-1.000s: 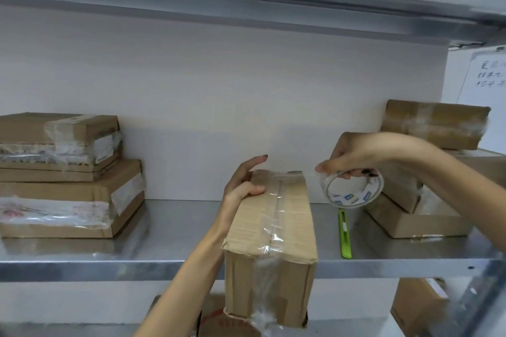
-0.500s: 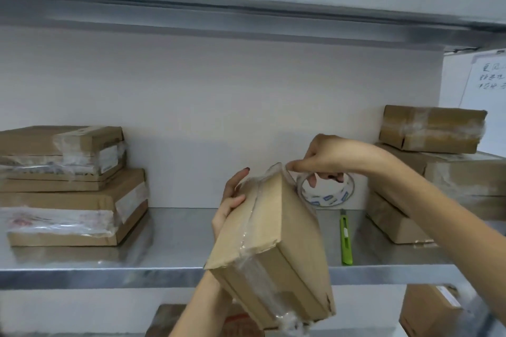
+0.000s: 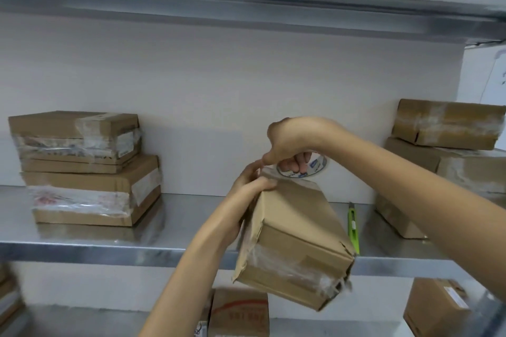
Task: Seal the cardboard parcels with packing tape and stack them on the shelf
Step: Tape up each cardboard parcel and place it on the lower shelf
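Since 0.5 s ago the parcel [image 3: 298, 235] has tipped further, its taped near end now hanging lower in front of the shelf [image 3: 109, 238] edge. The right hand [image 3: 293, 142] has brought the tape roll [image 3: 315, 169] close against the parcel's far upper corner.

The left hand [image 3: 246, 189] grasps that far end, fingers wrapped round the left side and thumb lying along the top edge. The right hand has its fingers hooked through the core of the tape roll and curled round its ring. Its thumb side meets the left fingertips at the corner; whether a strip of tape is pinched there cannot be told.

The parcel is held tilted in the air, with crumpled clear tape over its near end. A green utility knife [image 3: 353, 227] lies on the shelf just right of the parcel. At the shelf's left stands a left stack [image 3: 82, 172] of 2 taped parcels. At its right is a right stack [image 3: 443, 150], partly hidden by the right arm.

On the lower shelf [image 3: 82, 320] sit a red-printed box [image 3: 241, 314] and a plain box [image 3: 435, 306].
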